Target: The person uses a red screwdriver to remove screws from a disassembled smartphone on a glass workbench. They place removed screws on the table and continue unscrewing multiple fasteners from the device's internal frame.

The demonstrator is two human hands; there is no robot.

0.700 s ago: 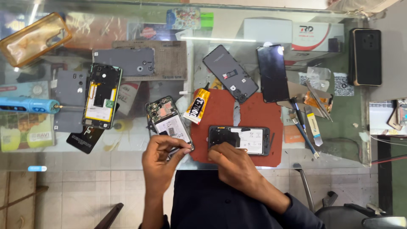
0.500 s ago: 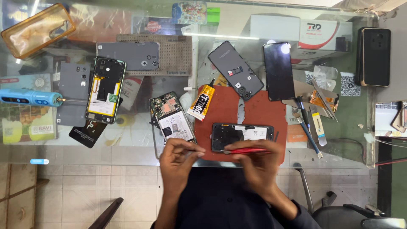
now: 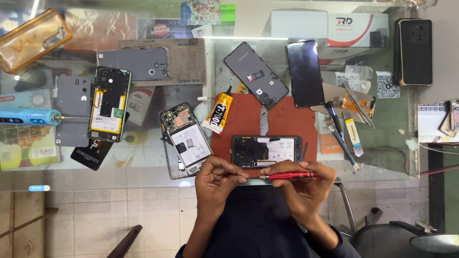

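Observation:
My right hand (image 3: pixel 301 184) grips a red screwdriver (image 3: pixel 291 176) held level at the near edge of the glass table. My left hand (image 3: pixel 217 180) pinches at its metal tip, fingers closed around it. Just beyond both hands an opened phone (image 3: pixel 267 151) lies on a red mat (image 3: pixel 248 117), its back removed and its insides showing. A second opened phone (image 3: pixel 186 139) lies tilted to the left of the mat, close to my left hand.
A glue tube (image 3: pixel 217 113) rests on the mat's left edge. Further phones and back covers (image 3: pixel 256 74) lie across the glass table (image 3: pixel 143 165). A blue tool (image 3: pixel 28 116) sits at the far left, tweezers and small tools (image 3: pixel 344 129) at the right, boxes (image 3: pixel 330 33) behind.
Both hands have drawn back from the opened phone on the mat to the table's near edge. The red screwdriver now lies level between them, my left fingers at its tip.

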